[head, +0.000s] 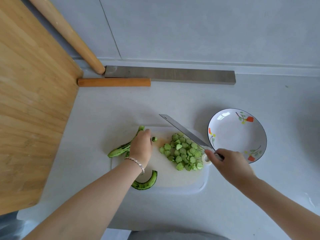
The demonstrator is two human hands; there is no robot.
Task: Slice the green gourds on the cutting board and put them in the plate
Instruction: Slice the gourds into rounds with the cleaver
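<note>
A white cutting board (164,179) lies on the grey counter. A pile of green gourd slices (183,153) covers its right half. My left hand (141,146) rests on whole gourds (119,150) at the board's left edge, fingertips next to a small gourd end piece (154,139). My right hand (228,163) grips the handle of a cleaver (183,131), whose blade slants over the slices. Another curved gourd (147,183) lies at the board's near edge. The white flowered plate (237,135) stands to the right of the board, with nothing on it.
A large wooden board (34,101) leans at the left. A long rolling pin (69,33) leans on the wall; a short one (114,82) and a grey bar (173,75) lie at the counter's back.
</note>
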